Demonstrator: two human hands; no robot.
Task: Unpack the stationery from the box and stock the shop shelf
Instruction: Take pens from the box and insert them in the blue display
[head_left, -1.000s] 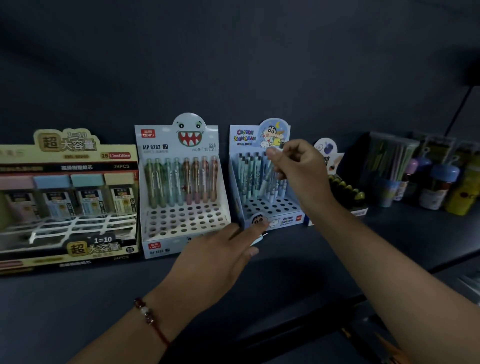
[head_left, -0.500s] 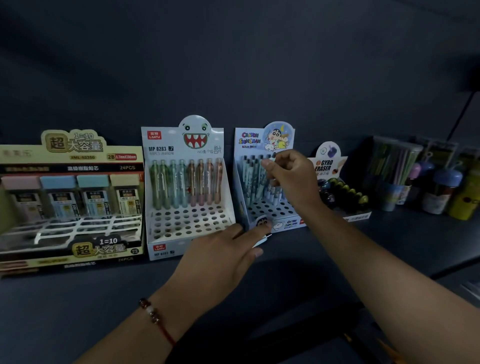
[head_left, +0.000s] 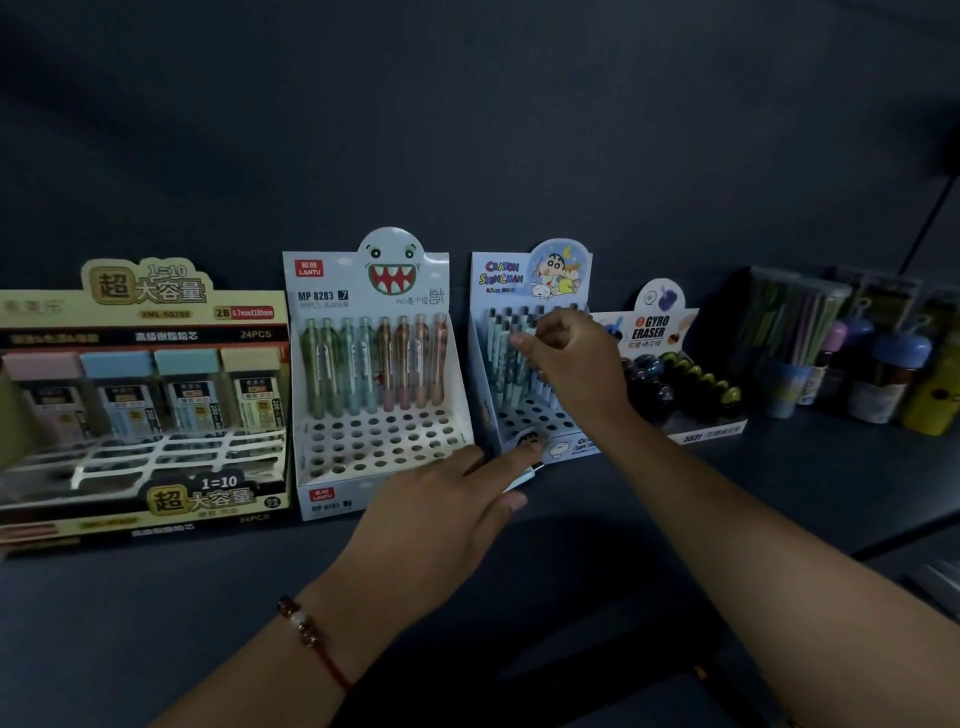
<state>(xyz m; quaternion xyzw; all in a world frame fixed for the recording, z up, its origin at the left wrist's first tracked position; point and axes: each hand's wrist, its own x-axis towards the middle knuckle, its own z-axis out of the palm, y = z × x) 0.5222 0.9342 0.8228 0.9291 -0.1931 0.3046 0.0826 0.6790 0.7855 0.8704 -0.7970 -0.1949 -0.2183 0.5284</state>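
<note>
Blue pen (head_left: 522, 340) pinched by right hand (head_left: 576, 364) fingers; left hand (head_left: 441, 512) grips another.

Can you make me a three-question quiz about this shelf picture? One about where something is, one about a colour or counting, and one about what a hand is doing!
1. Where is the monster box?
A. Between the lead box and the cartoon box
B. At the far right end
C. Behind the eraser box

2. What colour is the monster's mouth?
A. Blue
B. Red
C. Yellow

3. What is the right hand doing?
A. Lying flat on the shelf
B. Hanging open above the bottles
C. Pinching pens in the cartoon box

Answers:
1. A: the lead box stands on its left and the cartoon box on its right.
2. B: the toothy mouth on the top flap is red.
3. C: its fingers are curled round the pens standing in that box, while the left hand reaches to the box's front.
</note>
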